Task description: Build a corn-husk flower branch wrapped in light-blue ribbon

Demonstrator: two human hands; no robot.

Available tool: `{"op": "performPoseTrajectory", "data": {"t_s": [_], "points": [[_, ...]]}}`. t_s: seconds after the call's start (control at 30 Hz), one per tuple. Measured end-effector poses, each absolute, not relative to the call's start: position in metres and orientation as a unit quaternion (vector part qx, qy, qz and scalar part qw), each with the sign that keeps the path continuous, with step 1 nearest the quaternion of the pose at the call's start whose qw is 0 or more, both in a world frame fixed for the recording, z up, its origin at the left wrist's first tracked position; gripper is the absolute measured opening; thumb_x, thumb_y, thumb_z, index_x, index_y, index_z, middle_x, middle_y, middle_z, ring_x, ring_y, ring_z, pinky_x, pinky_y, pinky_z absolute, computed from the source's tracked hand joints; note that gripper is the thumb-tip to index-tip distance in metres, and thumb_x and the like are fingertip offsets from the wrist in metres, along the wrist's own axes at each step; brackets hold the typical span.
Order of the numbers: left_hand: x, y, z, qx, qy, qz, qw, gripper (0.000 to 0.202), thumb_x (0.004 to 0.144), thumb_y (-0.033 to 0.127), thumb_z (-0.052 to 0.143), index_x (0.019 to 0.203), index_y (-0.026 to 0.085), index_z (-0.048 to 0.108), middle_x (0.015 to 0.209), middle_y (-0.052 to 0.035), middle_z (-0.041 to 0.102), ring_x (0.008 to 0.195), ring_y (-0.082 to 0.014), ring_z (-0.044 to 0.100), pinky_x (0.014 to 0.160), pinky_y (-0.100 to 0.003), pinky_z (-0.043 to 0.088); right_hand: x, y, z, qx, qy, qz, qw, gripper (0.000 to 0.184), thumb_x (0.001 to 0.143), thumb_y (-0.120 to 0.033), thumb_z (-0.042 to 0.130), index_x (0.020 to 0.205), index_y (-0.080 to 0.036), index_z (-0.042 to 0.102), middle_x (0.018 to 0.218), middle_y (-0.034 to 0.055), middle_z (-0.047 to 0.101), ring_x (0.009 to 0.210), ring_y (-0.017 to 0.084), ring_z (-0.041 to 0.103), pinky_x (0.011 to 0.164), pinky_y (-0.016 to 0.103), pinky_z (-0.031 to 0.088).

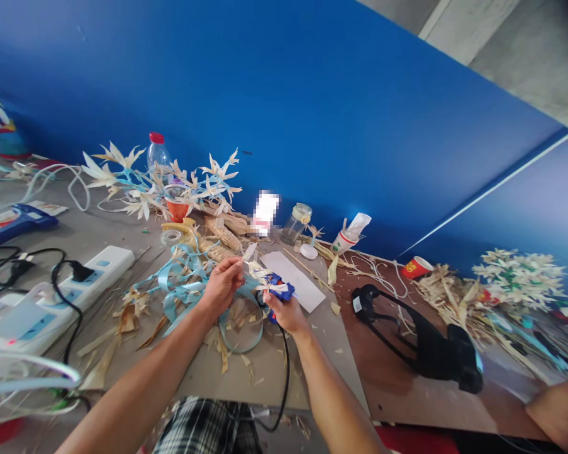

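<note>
My left hand (223,282) is closed in a pinch on a pale corn-husk strip (252,260) held just above the table. My right hand (284,310) grips a blue glue gun (278,291) with its nozzle pointing left at the husk piece. The gun's black cord (285,372) hangs down off the table's front edge. Under both hands lies a tangle of light blue ribbon (189,277) and husk scraps.
White power strips (52,296) with black plugs lie at left. Husk flowers (161,183), a plastic bottle (158,151), a glass jar (297,222), a paper cup (345,239) and a white card (293,280) stand further back. A black strap device (426,347) lies right. Another person's arm (561,410) is at bottom right.
</note>
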State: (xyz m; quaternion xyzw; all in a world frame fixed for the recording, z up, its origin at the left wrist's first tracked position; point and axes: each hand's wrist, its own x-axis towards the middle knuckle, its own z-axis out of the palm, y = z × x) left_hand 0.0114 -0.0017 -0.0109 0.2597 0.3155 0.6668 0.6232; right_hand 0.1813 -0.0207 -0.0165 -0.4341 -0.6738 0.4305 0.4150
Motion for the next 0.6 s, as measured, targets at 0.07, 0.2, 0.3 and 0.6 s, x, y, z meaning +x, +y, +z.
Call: {"op": "performPoseTrajectory", "data": {"t_s": [0.07,0.2,0.3,0.6], "points": [[0.011,-0.002,-0.01,0.258,0.319,0.666,0.623,0.025,0.062,0.028,0.075,0.078,0.015,0.06,0.048,0.0065,0.047,0.042,-0.004,0.038,0.044,-0.018,0.03,0.182,-0.02,-0.016,-0.434,-0.67,0.435,0.416,0.034,0.074,-0.052,0.058,0.064,-0.02,0.056,0.062,-0.0009,0.055,0.061,0.013,0.048,0.065,0.027,0.043],[0.011,-0.002,-0.009,0.254,0.324,0.663,0.625,0.026,0.061,0.029,0.076,0.077,0.016,0.059,0.048,0.0072,0.046,0.041,-0.0037,0.038,0.045,-0.018,0.031,0.185,-0.016,-0.012,-0.478,-0.63,0.402,0.462,0.038,0.075,-0.057,0.054,0.072,-0.018,0.057,0.069,0.002,0.059,0.065,0.015,0.052,0.064,0.028,0.044],[0.012,-0.002,-0.009,0.255,0.322,0.662,0.627,0.027,0.061,0.029,0.075,0.078,0.016,0.059,0.047,0.0073,0.046,0.041,-0.0038,0.038,0.045,-0.018,0.031,0.19,-0.01,-0.011,-0.542,-0.637,0.285,0.468,0.037,0.075,-0.055,0.056,0.077,-0.017,0.056,0.072,0.004,0.06,0.069,0.017,0.055,0.066,0.029,0.044],[0.011,0.0,-0.011,0.263,0.324,0.66,0.624,0.024,0.062,0.028,0.075,0.077,0.016,0.059,0.047,0.007,0.047,0.041,-0.0043,0.039,0.044,-0.018,0.03,0.209,0.007,-0.016,-0.729,-0.637,0.009,0.252,0.038,0.073,-0.045,0.063,0.092,-0.013,0.059,0.098,0.0153,0.063,0.096,0.028,0.059,0.085,0.038,0.037]]}}
